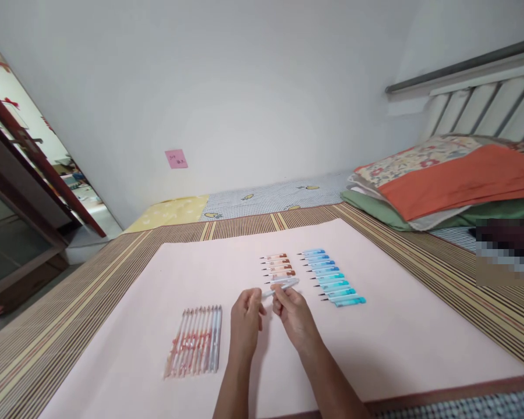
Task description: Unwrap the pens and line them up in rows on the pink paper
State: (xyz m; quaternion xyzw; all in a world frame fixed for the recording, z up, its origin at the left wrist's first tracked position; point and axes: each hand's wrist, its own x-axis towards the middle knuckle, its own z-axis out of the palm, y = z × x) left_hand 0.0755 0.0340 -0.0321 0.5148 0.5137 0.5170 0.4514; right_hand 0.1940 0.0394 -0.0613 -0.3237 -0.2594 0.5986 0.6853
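A slim pale pen (291,283) slants between my two hands, above a large pink sheet (126,326). The fingers of my right hand (291,311) pinch it along its middle. My left hand (245,314) is closed at its lower left end, the fingertips partly hidden. Just beyond my hands lies a column of short pens with brown ends (282,265), dark points facing left. To its right runs a column of short pens with blue and turquoise ends (332,276). Left of my left hand, several longer pale pens with red markings (195,340) lie side by side.
Under the pink sheet is a striped mat (82,279). Folded bedding (454,180) is piled at the right, below a white railing (484,110). A pink note (176,159) is stuck on the white wall. An open doorway (70,169) is at the far left.
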